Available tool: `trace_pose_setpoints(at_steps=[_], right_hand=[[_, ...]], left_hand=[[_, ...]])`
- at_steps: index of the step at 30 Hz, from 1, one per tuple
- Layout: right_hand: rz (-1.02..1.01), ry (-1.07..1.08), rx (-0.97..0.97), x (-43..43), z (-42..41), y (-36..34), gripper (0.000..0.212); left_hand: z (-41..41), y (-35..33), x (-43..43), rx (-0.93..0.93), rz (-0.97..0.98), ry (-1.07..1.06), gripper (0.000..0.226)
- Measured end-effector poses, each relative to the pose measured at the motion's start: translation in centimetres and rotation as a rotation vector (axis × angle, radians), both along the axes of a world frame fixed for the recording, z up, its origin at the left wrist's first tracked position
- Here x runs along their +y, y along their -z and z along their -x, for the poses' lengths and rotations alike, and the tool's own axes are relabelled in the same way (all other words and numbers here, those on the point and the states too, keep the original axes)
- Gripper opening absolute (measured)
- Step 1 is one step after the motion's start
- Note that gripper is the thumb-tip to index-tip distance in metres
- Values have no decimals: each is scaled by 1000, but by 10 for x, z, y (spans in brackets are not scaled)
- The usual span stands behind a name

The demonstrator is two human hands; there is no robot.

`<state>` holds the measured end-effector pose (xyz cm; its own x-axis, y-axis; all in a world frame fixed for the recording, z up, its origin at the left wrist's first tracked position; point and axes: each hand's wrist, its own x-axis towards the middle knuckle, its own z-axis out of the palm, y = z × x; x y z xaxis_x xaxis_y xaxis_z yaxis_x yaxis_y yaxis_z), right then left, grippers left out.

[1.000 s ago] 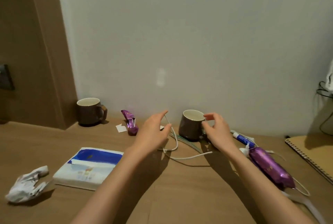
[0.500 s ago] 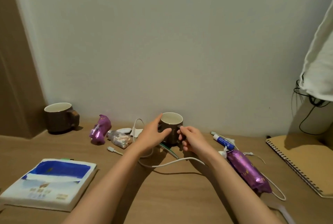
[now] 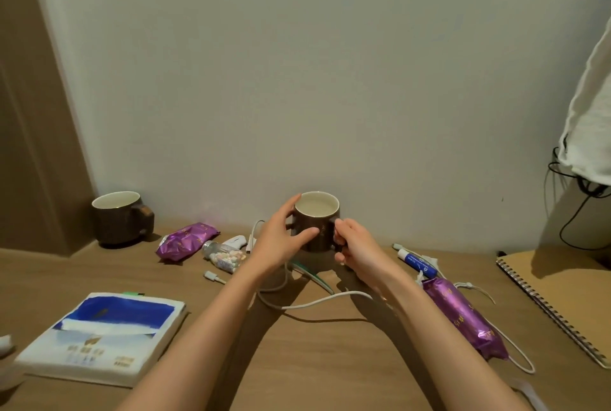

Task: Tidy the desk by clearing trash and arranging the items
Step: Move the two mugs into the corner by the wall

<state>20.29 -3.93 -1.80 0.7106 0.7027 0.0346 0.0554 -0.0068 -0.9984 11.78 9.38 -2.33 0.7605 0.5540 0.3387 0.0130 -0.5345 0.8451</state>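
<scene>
A brown mug (image 3: 322, 227) with a pale inside is held just above the wooden desk (image 3: 314, 361), near the wall. My left hand (image 3: 281, 242) wraps its left side, thumb across the front. My right hand (image 3: 357, 250) grips the handle on its right side. A white cable (image 3: 307, 305) loops on the desk below the mug. Beside it lie a green toothbrush (image 3: 314, 276), a purple wrapper (image 3: 185, 240) at the left and a long purple packet (image 3: 463, 314) at the right.
A second brown mug (image 3: 120, 217) stands in the back left corner. A blue and white book (image 3: 102, 334) lies front left, a spiral notebook (image 3: 562, 295) at the right edge. A small bottle of pills (image 3: 224, 255), a white clip (image 3: 235, 241) and a blue tube (image 3: 416, 262) lie near the wall. Black cords (image 3: 575, 212) hang at right.
My left hand let go of the cable and closed round the mug's side. My right hand took the handle. The mug has risen off the desk.
</scene>
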Motion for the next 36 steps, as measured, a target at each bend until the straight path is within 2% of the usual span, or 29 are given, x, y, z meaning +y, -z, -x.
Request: trace_pose_setpoints(at_steps=[6, 14, 24, 31, 36], right_hand=[[-62, -68, -103, 9, 27, -36, 30], [-160, -279, 11, 67, 83, -50, 31], [-52, -449, 114, 177, 160, -14, 30], [47, -440, 208, 229, 185, 8, 28], [90, -449, 223, 247, 191, 17, 36]], left_hand=[[46, -46, 15, -105, -136, -46, 75], [143, -60, 58, -119, -164, -206, 73], [239, -34, 137, 28, -113, -380, 66], [257, -10, 182, 147, -49, -438, 67], [261, 5, 203, 174, -13, -444, 65]])
